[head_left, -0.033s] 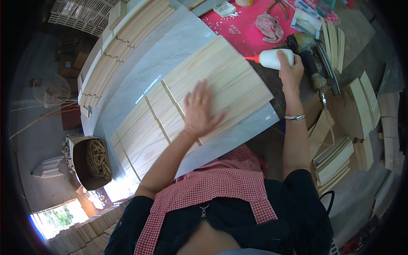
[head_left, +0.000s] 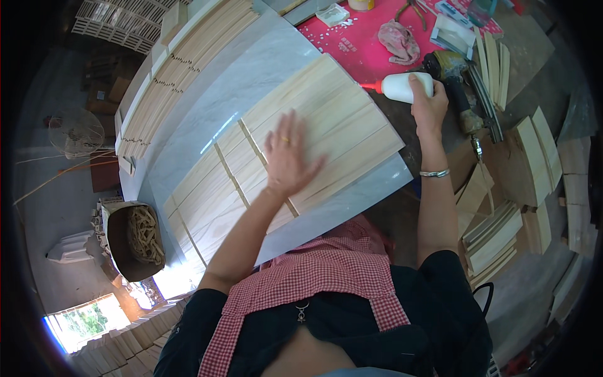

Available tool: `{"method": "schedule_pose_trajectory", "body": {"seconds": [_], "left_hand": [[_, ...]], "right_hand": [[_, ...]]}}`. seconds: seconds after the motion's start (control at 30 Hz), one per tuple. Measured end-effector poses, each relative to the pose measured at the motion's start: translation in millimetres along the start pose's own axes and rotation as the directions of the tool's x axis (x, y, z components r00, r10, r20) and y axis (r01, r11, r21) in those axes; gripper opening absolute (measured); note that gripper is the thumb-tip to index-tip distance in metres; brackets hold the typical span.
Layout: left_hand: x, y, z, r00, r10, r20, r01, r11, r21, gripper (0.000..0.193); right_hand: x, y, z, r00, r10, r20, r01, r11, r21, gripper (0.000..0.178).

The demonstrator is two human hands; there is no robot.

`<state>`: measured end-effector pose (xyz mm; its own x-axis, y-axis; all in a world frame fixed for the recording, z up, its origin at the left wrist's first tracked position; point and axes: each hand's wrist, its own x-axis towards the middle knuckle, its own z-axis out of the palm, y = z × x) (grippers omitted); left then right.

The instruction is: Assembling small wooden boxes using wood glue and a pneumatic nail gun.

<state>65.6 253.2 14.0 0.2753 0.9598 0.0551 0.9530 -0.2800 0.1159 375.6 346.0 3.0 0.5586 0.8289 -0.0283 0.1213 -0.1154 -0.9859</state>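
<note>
Right now, the pale boards [head_left: 342,122] lie flat on the grey marbled tabletop [head_left: 383,178] in front of me, and I place everything else by them. Over their middle, my left hand [head_left: 287,160] is open, palm down, fingers loosely spread and thumb out, with nothing in its grip; it is blurred, and I cannot tell whether the palm touches the wood. Just beyond their right edge, my right hand [head_left: 430,108] is curled round a white bottle [head_left: 403,87], its red nozzle [head_left: 372,86] pointing back at that edge; I cannot tell if the tip touches.

As for progress, I judge the laying-out done: the boards sit close together in rows, with narrow tan lines crossing between the groups. The bottle's share looks unfinished to me, since it is in my grasp with its nozzle at the edge, yet I see no bead on the faces and cannot tell what the edges carry.

To the left of the boards, a long stack of thin wood [head_left: 188,66] stands apart from them. Beyond the bottle, to their right, a nail gun [head_left: 460,94] rests out of my grasp.
</note>
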Motion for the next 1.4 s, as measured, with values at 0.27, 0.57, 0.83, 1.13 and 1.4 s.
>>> {"method": "schedule_pose_trajectory", "body": {"seconds": [0.27, 0.57, 0.83, 1.13, 1.4], "left_hand": [[42.0, -57.9, 8.2, 0.948, -0.318, 0.015, 0.316, 0.946, 0.068, 0.096], [43.5, -54.4, 5.4, 0.945, -0.325, 0.025, 0.321, 0.942, 0.096, 0.096], [45.0, -45.7, 4.5, 0.948, -0.316, 0.036, 0.312, 0.945, 0.098, 0.095], [8.5, -76.9, 3.4, 0.941, -0.309, -0.140, 0.295, 0.949, -0.115, 0.085], [-81.9, -130.6, -5.9, 0.892, -0.422, -0.165, 0.425, 0.905, -0.020, 0.065]], "right_hand": [[13.9, -1.1, 35.7, 0.998, -0.053, 0.022, 0.053, 0.999, 0.011, 0.054], [40.3, -17.3, 80.5, 0.996, -0.080, 0.033, 0.082, 0.995, -0.057, 0.058], [52.4, -11.1, 68.8, 0.997, 0.013, 0.081, -0.010, 0.999, -0.037, 0.060], [-71.7, -50.7, 37.2, 0.934, -0.057, 0.354, -0.068, 0.940, 0.333, 0.046], [-149.1, -58.7, 141.9, 0.874, -0.055, 0.483, -0.052, 0.977, 0.206, 0.053]]}}
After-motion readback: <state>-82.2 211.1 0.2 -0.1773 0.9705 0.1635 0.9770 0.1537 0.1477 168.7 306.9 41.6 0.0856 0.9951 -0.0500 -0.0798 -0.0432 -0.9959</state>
